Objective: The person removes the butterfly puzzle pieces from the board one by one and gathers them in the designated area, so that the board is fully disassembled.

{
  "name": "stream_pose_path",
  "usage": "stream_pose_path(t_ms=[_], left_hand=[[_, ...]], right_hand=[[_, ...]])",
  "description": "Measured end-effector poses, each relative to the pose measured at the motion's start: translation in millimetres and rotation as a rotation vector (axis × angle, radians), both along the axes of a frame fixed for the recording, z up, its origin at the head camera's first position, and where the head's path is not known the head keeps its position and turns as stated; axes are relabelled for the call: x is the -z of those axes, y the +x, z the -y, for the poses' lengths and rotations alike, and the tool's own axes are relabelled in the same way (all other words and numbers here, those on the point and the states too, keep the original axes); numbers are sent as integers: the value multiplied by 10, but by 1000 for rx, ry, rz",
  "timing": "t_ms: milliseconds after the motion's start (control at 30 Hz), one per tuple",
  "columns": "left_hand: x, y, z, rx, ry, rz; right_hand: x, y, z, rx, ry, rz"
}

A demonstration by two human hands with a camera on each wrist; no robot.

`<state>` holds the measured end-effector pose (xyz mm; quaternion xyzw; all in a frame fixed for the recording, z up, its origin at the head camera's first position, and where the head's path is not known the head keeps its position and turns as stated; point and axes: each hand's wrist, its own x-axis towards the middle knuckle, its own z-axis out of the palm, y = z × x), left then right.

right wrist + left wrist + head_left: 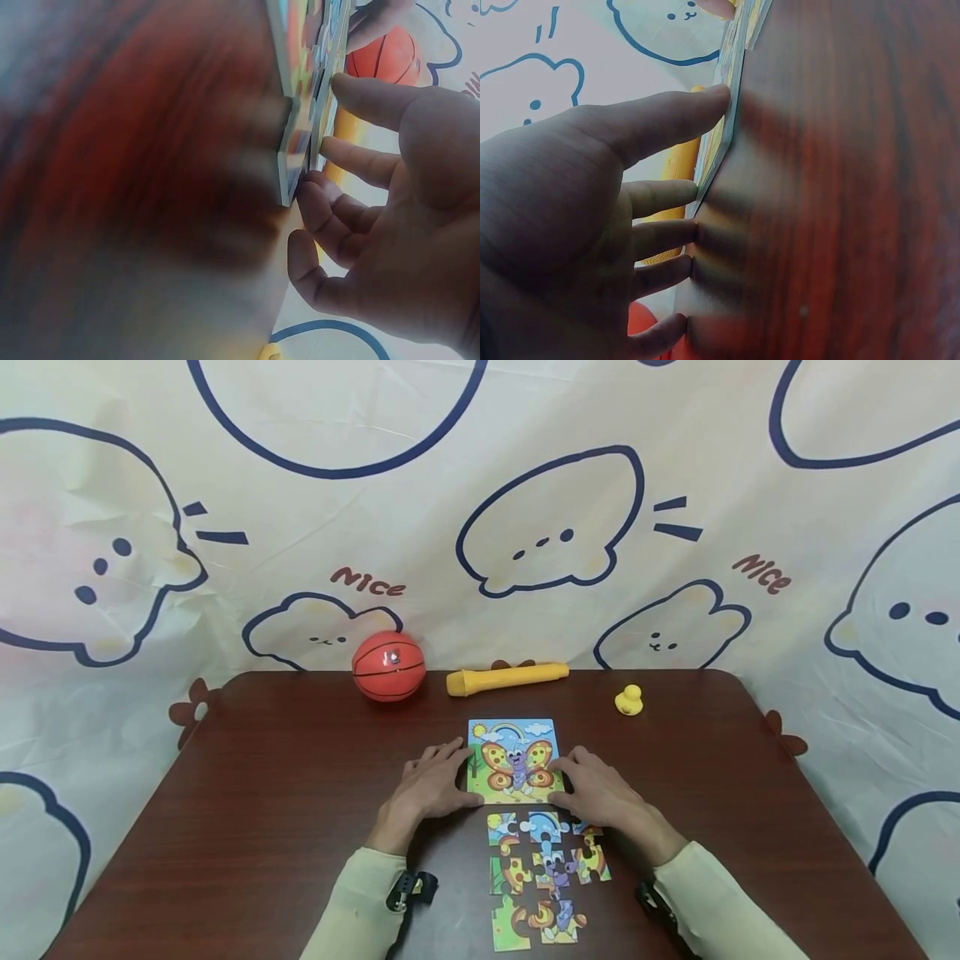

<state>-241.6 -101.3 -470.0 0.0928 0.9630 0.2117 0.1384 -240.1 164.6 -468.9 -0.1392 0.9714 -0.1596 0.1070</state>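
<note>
A square butterfly puzzle board [516,739] lies flat on the table between both hands. My left hand [429,783] is at its left side, thumb at the near corner and forefinger farther up the edge. In the left wrist view the fingers of that hand [562,195] are spread and nearly straight. Across from it, my right hand [603,793] touches the right edge with thumb and forefinger, its other fingers loosely bent. Several loose jigsaw pieces [512,927] lie in rough rows just below the board; one piece [291,165] shows close to the right fingers.
On the dark brown table [285,827], a red toy basketball [388,667], a yellow toy microphone [508,678] and a small yellow rubber duck [629,701] stand along the back edge. A patterned cloth [420,552] hangs behind and at the sides.
</note>
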Motion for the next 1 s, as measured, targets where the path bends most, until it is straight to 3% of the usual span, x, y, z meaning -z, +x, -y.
stream_pose_path(t_ms=[367, 700, 1000], left_hand=[[-5, 1, -18, -6, 3, 9], [6, 9, -17, 1, 9, 1], [2, -11, -9, 1, -14, 2]], right_hand=[[-3, -39, 41, 32, -74, 64], [-30, -20, 20, 54, -165, 44], [-49, -2, -4, 13, -242, -3]])
